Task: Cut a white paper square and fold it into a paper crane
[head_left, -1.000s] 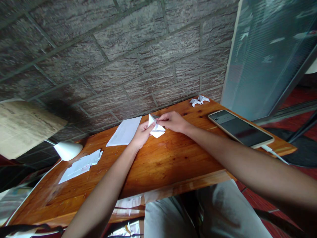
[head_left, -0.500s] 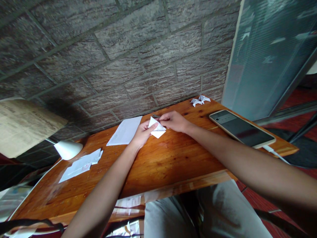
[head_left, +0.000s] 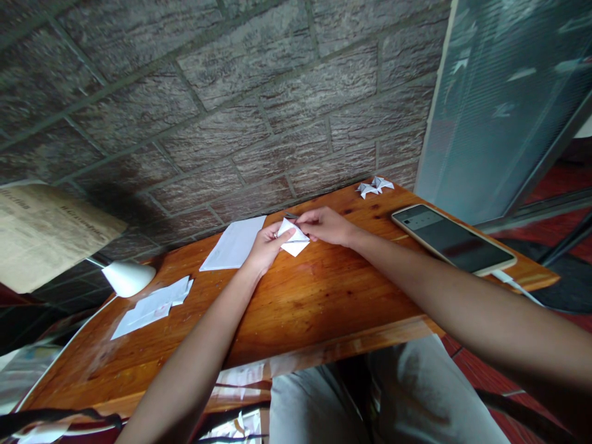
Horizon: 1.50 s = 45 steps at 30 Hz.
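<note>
A small folded piece of white paper point(head_left: 296, 248) is held just above the wooden table, one point toward the wall and another toward me. My left hand point(head_left: 267, 248) grips its left side, the thumb lying flat across the front. At the paper's right edge, the fingertips of my right hand point(head_left: 327, 227) are pinched together on it. Part of the sheet behind my fingers is hidden. Just beyond the paper lies a small dark object point(head_left: 290, 216), too small to make out.
A stack of white sheets point(head_left: 234, 243) lies left of my hands, with paper pieces point(head_left: 152, 307) farther left by a lamp point(head_left: 127, 279). Two folded paper figures point(head_left: 375, 187) stand at the far right corner. A phone point(head_left: 456, 239) with a cable occupies the table's point(head_left: 319, 302) right side.
The paper's upper flap sits slightly lower and looks a little wider than before. Both hands keep nearly the same place and grip.
</note>
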Available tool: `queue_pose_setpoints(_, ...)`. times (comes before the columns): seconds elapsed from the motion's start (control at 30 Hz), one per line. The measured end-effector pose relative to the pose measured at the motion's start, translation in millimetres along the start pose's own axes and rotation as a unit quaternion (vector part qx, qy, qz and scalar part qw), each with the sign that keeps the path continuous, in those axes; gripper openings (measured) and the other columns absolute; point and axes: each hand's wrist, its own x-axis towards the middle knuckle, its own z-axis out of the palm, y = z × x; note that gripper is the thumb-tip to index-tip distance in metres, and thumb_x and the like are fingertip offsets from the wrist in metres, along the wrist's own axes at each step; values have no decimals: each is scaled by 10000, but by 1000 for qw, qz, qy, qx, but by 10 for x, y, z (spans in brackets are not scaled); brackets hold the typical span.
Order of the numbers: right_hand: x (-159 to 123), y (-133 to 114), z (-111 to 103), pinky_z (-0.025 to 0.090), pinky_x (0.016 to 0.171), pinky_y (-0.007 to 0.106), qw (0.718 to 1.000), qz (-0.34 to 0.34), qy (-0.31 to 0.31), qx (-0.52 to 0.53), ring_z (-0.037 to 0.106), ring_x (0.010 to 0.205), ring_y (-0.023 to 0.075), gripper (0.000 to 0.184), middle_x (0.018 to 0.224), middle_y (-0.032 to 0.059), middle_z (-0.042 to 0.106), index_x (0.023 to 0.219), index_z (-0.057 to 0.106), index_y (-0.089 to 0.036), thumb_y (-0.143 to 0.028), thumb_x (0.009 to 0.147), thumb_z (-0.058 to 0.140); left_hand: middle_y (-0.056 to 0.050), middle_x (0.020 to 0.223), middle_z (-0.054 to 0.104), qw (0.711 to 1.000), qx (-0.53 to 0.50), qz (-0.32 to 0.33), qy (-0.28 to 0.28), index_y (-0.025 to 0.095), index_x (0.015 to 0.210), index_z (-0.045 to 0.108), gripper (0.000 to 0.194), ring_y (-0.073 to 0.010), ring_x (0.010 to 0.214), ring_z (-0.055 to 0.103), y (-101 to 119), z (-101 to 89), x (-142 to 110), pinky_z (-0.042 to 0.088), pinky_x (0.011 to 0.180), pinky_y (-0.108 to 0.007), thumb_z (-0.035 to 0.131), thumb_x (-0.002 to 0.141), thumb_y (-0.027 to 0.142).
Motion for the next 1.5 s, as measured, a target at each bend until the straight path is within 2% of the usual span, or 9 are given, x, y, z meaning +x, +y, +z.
queue_pose_setpoints(0.23, 3, -62, 2, 451, 499, 167, 997, 54, 18, 49, 535, 469, 67, 114, 539, -37, 604, 862, 700, -115, -156, 812, 606, -34, 833, 730, 1000, -14, 6, 13, 155, 1020, 709, 427, -139, 715, 652, 36, 15, -12, 490, 687, -249, 823, 651, 335)
queue_pose_setpoints(0.4, -7, -94, -44, 499, 532, 170, 994, 89, -5, 67, 598, 532, 81, 83, 601, -9, 659, 845, 706, -119, -114, 806, 633, -30, 824, 732, 999, -18, 15, 29, 156, 1004, 711, 431, -141, 711, 658, 49, 22, -13, 492, 699, -255, 825, 645, 365)
queue_pose_setpoints(0.63, -3, -53, -51, 497, 523, 170, 995, 70, -5, 76, 603, 535, 80, 131, 629, 0, 675, 899, 707, -120, -169, 777, 702, -48, 821, 740, 999, -34, 4, 28, 143, 1016, 704, 479, -174, 721, 676, 55, 32, -17, 489, 690, -273, 823, 626, 396)
queue_pose_setpoints(0.9, 26, 51, -1, 437, 464, 158, 999, 11, 0, 53, 554, 482, 70, 189, 558, -16, 633, 921, 707, -114, -227, 769, 707, -39, 820, 738, 1000, -11, 13, 22, 151, 959, 718, 347, -186, 743, 678, 60, 41, -12, 482, 662, -264, 770, 666, 329)
queue_pose_setpoints(1.13, 5, 1, 4, 501, 508, 182, 999, 37, -4, 35, 590, 478, 80, 131, 566, -16, 654, 911, 689, -114, -168, 793, 676, -54, 835, 736, 1000, 14, 15, 20, 145, 963, 713, 367, -215, 800, 682, 24, 14, -3, 501, 708, -293, 771, 659, 342)
queue_pose_setpoints(1.3, 4, -19, 8, 496, 499, 177, 999, 42, -10, 25, 594, 484, 81, 119, 579, -10, 659, 907, 686, -104, -158, 803, 666, -66, 864, 737, 999, 24, 28, 12, 145, 958, 713, 399, -227, 830, 683, -11, -27, 16, 502, 719, -296, 797, 641, 372)
queue_pose_setpoints(1.5, 7, 11, 41, 475, 461, 166, 999, 32, 27, 23, 587, 471, 86, 113, 543, -11, 645, 843, 689, -112, -219, 808, 676, -60, 868, 741, 1000, 16, 27, -3, 148, 999, 710, 385, -220, 826, 684, -14, -18, 9, 504, 732, -301, 775, 677, 348)
